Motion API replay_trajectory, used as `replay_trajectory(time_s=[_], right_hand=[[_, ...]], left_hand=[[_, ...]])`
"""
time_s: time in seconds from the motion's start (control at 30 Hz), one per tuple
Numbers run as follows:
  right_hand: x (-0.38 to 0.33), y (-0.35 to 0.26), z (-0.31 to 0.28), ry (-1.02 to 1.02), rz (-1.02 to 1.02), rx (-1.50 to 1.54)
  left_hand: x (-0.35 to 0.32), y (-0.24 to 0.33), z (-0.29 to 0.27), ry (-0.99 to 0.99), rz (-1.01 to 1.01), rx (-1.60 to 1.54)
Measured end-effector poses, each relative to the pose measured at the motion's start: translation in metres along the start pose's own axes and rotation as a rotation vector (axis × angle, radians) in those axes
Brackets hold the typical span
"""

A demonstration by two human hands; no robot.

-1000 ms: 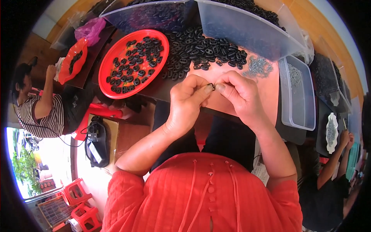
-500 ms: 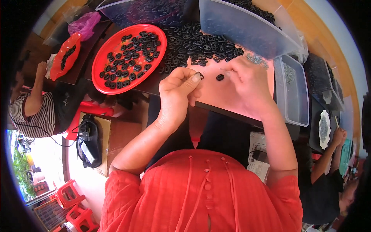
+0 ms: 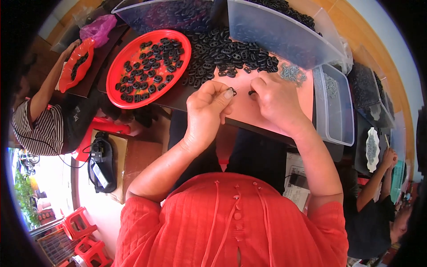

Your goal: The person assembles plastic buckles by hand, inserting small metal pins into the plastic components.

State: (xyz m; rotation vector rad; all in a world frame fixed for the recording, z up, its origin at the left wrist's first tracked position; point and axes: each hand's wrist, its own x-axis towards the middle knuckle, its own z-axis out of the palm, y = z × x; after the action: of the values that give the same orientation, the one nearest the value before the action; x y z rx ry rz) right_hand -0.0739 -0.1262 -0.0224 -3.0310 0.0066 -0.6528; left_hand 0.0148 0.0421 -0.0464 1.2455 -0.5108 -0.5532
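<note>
My left hand is raised over the near edge of a pink board. Its thumb and forefinger pinch a small black two-holed cord-lock piece. To the right, my right hand is low over the board, fingers curled and closed at another black cord-lock piece, which is mostly hidden by the fingertips. Whether that piece is lifted off the board I cannot tell. Beyond both hands lies a heap of black cord-lock pieces. A small pile of silvery metal bits sits beyond my right hand.
A red round tray with many black pieces stands at left. Clear plastic bins line the back, and a clear box with metal bits is at right. Co-workers' arms show at both sides; a red dish is far left.
My right hand has come down and left onto the black piece that lay uncovered on the board. My left hand keeps its pinch, shifted slightly. The left co-worker's hand has moved up to the red dish.
</note>
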Motion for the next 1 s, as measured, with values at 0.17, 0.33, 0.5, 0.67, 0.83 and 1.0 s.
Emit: replay_trajectory(time_s=[0.17,0.33,0.5,0.67,0.83,1.0], right_hand=[[-0.006,-0.005,-0.003,0.130,0.135,0.323],[-0.002,-0.014,-0.016,0.059,0.633,1.291],[-0.004,-0.012,-0.012,0.025,0.687,1.472],[-0.004,-0.010,-0.011,0.000,0.677,1.525],[-0.003,-0.009,-0.013,-0.008,0.666,1.497],[-0.002,-0.010,-0.014,-0.011,0.660,1.486]], left_hand=[[0.001,0.005,0.005,0.023,-0.038,0.066],[-0.002,0.007,0.006,0.000,-0.014,0.205],[-0.002,0.008,0.009,0.000,-0.005,0.214],[-0.001,0.009,0.012,0.021,0.016,0.222],[-0.001,0.011,0.010,-0.032,0.016,0.232],[-0.002,0.014,0.013,-0.016,0.006,0.205]])
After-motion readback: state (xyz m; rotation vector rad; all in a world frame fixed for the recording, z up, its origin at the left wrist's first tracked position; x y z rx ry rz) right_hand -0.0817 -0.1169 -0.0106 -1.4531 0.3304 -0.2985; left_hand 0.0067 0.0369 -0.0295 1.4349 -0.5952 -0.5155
